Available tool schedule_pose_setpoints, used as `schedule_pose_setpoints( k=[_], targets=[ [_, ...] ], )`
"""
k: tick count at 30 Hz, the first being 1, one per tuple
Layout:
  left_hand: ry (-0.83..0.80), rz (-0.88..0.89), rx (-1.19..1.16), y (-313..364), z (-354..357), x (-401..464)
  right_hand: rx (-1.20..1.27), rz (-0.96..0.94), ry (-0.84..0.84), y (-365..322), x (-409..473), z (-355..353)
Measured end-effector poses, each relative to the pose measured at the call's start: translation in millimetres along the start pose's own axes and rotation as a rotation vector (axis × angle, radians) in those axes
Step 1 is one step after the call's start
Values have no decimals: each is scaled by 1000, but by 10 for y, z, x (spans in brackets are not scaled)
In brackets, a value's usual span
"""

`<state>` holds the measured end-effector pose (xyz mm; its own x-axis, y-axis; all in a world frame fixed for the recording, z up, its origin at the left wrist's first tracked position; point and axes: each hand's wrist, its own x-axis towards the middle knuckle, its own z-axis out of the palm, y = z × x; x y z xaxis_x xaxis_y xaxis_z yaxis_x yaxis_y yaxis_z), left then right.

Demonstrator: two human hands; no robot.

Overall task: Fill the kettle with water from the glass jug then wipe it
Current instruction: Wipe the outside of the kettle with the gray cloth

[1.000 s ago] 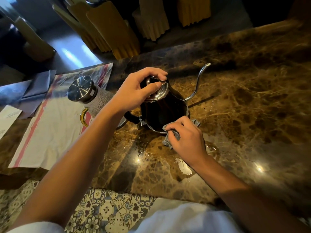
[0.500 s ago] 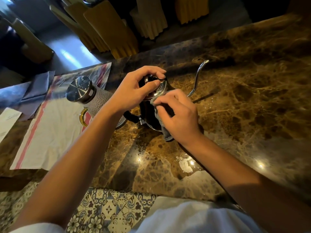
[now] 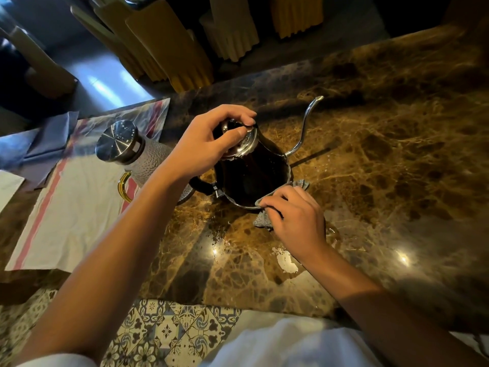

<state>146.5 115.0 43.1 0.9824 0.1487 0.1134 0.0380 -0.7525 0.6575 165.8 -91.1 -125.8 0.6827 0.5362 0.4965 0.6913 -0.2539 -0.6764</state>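
On the brown marble counter (image 3: 370,160), the left hand (image 3: 209,147) grips the kettle (image 3: 254,176) lid; the right hand (image 3: 293,218) pinches a cloth (image 3: 263,221) against its base.

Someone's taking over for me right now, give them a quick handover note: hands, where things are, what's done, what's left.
Left hand grips the lid knob on top of the kettle, steadying it.
Right hand presses the grey cloth against the kettle's lower side.
Glass jug stands capped on the striped towel, to the left.
Done, apparently: filling, since the lid is on.
Left: finish wiping the kettle; wet patches show on the counter.
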Motion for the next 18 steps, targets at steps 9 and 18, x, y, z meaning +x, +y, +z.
schedule_pose_setpoints(
  k=[9, 18],
  targets=[
    [-39, -2, 4, 28, -14, 10, 75, -13, -10, -228, 72, 84],
    [-34, 33, 35, 11, -6, 7, -24, 102, -60, -112, -10, 52]
  ],
)
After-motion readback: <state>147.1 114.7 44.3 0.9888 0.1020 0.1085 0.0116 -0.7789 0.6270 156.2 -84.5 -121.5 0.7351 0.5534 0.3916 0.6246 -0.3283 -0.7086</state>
